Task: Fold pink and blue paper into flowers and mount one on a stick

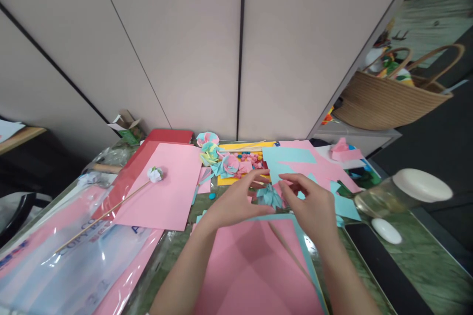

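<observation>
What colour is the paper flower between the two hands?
The paper flower is light turquoise-blue, seen in the head view.

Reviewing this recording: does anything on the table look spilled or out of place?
Possibly one thing: a small, round blue piece lies by itself on the green marbled tabletop, apart from the cluster of small pink, yellow and blue balls, so it looks like a stray.
</observation>
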The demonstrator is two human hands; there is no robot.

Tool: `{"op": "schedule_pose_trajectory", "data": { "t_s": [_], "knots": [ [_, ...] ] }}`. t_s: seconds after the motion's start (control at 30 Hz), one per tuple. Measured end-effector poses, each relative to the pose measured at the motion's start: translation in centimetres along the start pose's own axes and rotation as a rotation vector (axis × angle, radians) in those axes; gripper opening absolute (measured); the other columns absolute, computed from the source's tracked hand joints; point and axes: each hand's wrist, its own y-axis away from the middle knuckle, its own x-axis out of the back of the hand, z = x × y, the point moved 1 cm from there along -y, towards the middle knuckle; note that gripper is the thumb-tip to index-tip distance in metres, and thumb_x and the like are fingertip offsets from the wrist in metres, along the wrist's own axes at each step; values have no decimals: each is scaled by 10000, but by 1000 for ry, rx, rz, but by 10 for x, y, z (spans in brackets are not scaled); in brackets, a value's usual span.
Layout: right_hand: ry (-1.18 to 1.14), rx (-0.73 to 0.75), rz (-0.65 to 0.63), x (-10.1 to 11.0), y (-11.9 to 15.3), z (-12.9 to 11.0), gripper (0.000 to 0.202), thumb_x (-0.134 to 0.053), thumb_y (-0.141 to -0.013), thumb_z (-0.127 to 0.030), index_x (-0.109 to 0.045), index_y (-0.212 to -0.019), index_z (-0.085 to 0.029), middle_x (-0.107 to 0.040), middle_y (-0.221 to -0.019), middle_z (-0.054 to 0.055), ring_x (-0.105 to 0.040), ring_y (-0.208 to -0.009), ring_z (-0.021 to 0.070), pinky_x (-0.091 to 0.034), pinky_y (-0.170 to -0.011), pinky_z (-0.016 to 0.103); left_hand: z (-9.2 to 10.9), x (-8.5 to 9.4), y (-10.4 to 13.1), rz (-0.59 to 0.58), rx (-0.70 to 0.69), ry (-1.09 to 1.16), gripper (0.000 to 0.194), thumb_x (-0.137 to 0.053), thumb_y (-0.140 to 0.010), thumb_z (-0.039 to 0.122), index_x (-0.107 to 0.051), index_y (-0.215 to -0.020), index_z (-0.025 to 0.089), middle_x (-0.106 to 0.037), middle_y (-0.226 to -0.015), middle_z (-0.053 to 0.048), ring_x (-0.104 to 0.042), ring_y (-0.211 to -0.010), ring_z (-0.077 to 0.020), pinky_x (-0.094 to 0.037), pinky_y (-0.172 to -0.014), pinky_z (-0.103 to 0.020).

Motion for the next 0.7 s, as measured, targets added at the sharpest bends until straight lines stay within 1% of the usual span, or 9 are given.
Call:
{"op": "schedule_pose_trajectory", "data": {
  "t_s": [0.07,0.17,0.23,0.3,0.37,0.43,0.57,0.7],
  "knots": [
    [-27,-6,6,0,1,-1,171,-576,-799,-342,-671,-891,-232,-639,-640,-30,-574,-557,113,-440,-570,241,-1,-2,-1,35,14,-17,564,-719,-704,268,-506,-1225,311,-575,-1166,-72,-522,-1110,-243,-442,-887,-367],
    [-81,-18,5,1,2,-1,206,-565,-821,-374,-664,-947,-246,-647,-681,-26,-574,-590,115,-448,-591,248,-10,-1,-8,29,5,79,363,-666,-750,262,-595,-1106,266,-579,-1116,-62,-548,-1034,-211,-467,-803,-299],
    [-119,-1,17,4,2,0,234,-555,-834,-383,-646,-1011,-260,-657,-751,-16,-573,-632,121,-458,-617,260,-17,2,-14,0,14,206,289,-662,-758,286,-631,-1041,232,-579,-1037,-50,-566,-917,-172,-470,-752,-268],
    [-133,56,56,6,1,0,247,-547,-843,-378,-634,-1045,-266,-658,-837,3,-570,-697,134,-466,-650,280,-24,5,-18,-10,69,407,220,-668,-755,325,-651,-935,199,-545,-892,-20,-545,-781,-128,-478,-678,-249],
    [-115,133,112,9,1,-1,235,-547,-845,-369,-638,-1035,-264,-647,-917,24,-570,-799,157,-468,-704,306,-28,6,-21,2,108,579,198,-683,-744,330,-647,-878,189,-491,-818,3,-515,-739,-109,-499,-676,-260],
    [-78,187,146,9,0,-1,223,-552,-843,-367,-645,-1016,-262,-631,-960,39,-565,-888,180,-468,-754,333,-30,7,-22,0,123,671,201,-688,-742,326,-641,-878,186,-475,-804,6,-503,-734,-107,-521,-705,-302],
    [-31,226,155,6,-1,-3,218,-573,-827,-370,-651,-1004,-270,-589,-984,49,-561,-940,196,-477,-786,360,-30,7,-22,-14,128,753,219,-683,-755,323,-641,-909,173,-488,-803,-9,-499,-735,-115,-540,-738,-372],
    [-10,272,133,2,1,-5,214,-599,-814,-356,-652,-1007,-283,-555,-1030,53,-551,-986,205,-465,-849,393,-28,6,-23,1,112,783,189,-680,-761,299,-652,-894,167,-496,-796,-6,-502,-731,-106,-541,-745,-360]
  ]
}}
